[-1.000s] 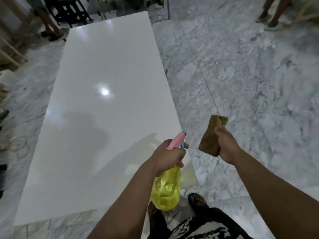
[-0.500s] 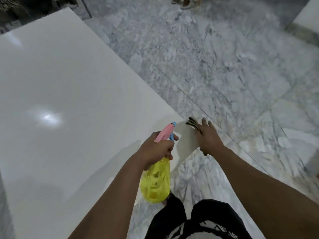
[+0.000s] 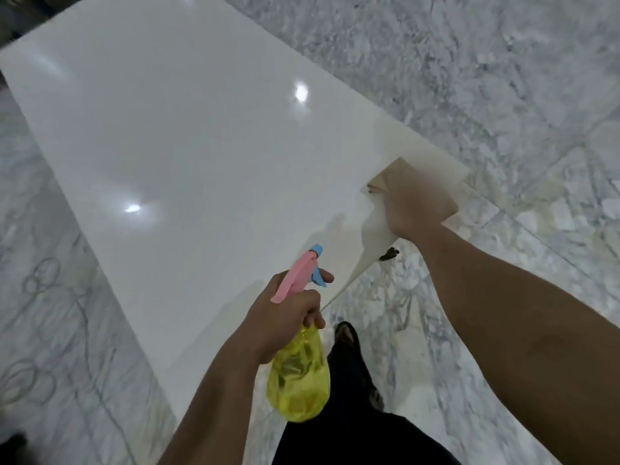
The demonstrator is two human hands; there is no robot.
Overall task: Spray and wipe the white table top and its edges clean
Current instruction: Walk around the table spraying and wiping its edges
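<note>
The glossy white table top fills the upper left and runs to a near right corner. My left hand grips a yellow spray bottle with a pink and blue trigger head, held over the table's near edge. My right hand presses a brown cloth flat on the table's near right corner. The hand and cloth are blurred by motion. Part of the cloth is hidden under my palm.
Grey-white marble floor surrounds the table on all sides. My dark-clothed legs and a sandalled foot stand right by the table's near edge. A dark strip of shadow lies beyond the table's far left end.
My right hand has brought the cloth down from the air onto the table's corner and now rubs it there. The view has swung, and the bottle stays in my left hand.
</note>
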